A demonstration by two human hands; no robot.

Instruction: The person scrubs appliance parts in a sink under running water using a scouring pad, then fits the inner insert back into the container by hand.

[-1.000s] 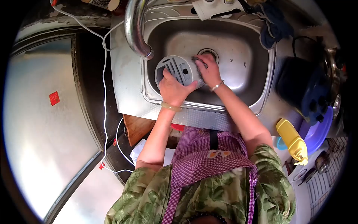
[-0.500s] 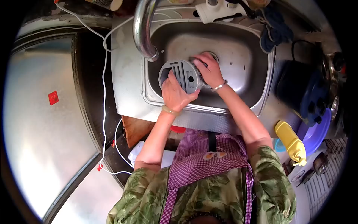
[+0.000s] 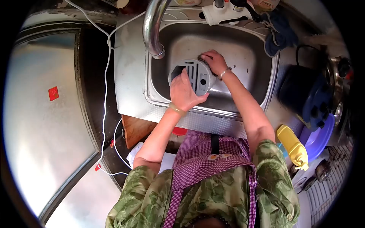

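A round grey knife block (image 3: 200, 70) with several slots and a wide opening in its top is tilted toward me over the steel sink (image 3: 249, 89). My left hand (image 3: 183, 92) grips it, with fingers at the wide opening and the thumb along the near rim. On the far right side of the block, my right hand (image 3: 216, 64) is closed around a dark scrubber, mostly hidden under the fingers. The scrubber is against or very close to the block's outer wall. A chrome faucet (image 3: 150, 32) arches over the sink's left side; no water is visible from it.
A white fixture (image 3: 224, 14) and a dark blue cloth (image 3: 280, 34) lie along the back edge. At right are a dark appliance (image 3: 302, 91), a yellow bottle (image 3: 292, 144) and a purple basin (image 3: 321, 138). A white cable (image 3: 105, 87) hangs at left.
The knife block and both hands have shifted slightly right in view. My right hand has moved a little along the block's side. My left hand keeps its grip. The whole view has shifted slightly.
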